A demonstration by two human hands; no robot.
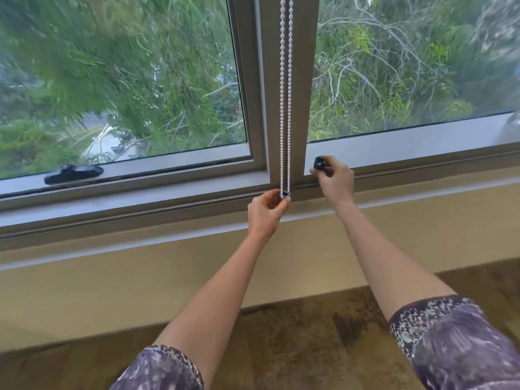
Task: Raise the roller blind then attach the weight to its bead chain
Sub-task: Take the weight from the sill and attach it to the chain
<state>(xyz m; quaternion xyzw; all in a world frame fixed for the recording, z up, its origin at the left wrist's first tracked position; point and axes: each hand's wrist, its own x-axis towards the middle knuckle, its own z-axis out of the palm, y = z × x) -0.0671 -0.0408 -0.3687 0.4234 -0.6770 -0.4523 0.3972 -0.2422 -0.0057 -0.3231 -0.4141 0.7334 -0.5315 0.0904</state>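
Note:
A white bead chain hangs as a doubled loop down the grey mullion between the two panes. My left hand pinches the bottom of that loop, where a small dark piece sits inside it. To the right, my right hand holds a small black cylindrical weight upright just above the window's lower frame, apart from the chain. No blind fabric shows over the glass.
A black window handle lies on the left sash's bottom rail. The grey sill runs across below the panes, with a beige wall under it and brown carpet at the bottom.

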